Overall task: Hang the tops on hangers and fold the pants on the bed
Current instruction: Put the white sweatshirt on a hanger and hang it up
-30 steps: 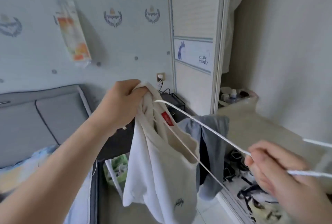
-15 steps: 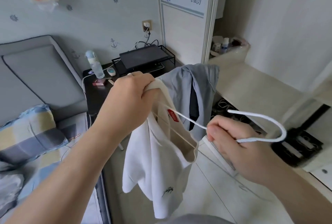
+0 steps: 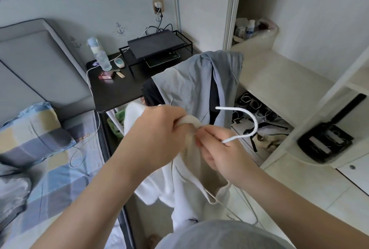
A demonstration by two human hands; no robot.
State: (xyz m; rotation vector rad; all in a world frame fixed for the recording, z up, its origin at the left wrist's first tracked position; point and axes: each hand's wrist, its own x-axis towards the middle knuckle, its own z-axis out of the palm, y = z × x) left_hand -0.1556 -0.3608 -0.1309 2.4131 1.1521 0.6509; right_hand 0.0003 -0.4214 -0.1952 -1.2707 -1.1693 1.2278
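A white top [image 3: 185, 194] hangs in front of me over the gap between bed and floor. My left hand [image 3: 157, 138] grips its bunched collar at the top. My right hand [image 3: 221, 148] pinches the neck of a white hanger [image 3: 249, 120] right beside the collar; the hook curves up and to the right, and the hanger's arms are hidden inside the top. A grey top [image 3: 195, 84] is draped over a chair back behind my hands. The bed [image 3: 50, 178] with a blue checked sheet lies on the left.
A black bedside table [image 3: 119, 88] holds a bottle [image 3: 99, 54], small items and a wire rack with a dark device. The wardrobe door [image 3: 201, 8] stands behind it. A pale bench [image 3: 279, 76] with shoes under it and white shelves fill the right.
My right hand has moved left to meet my left hand at the collar, pushing the hanger into the top. The view has tilted further down.
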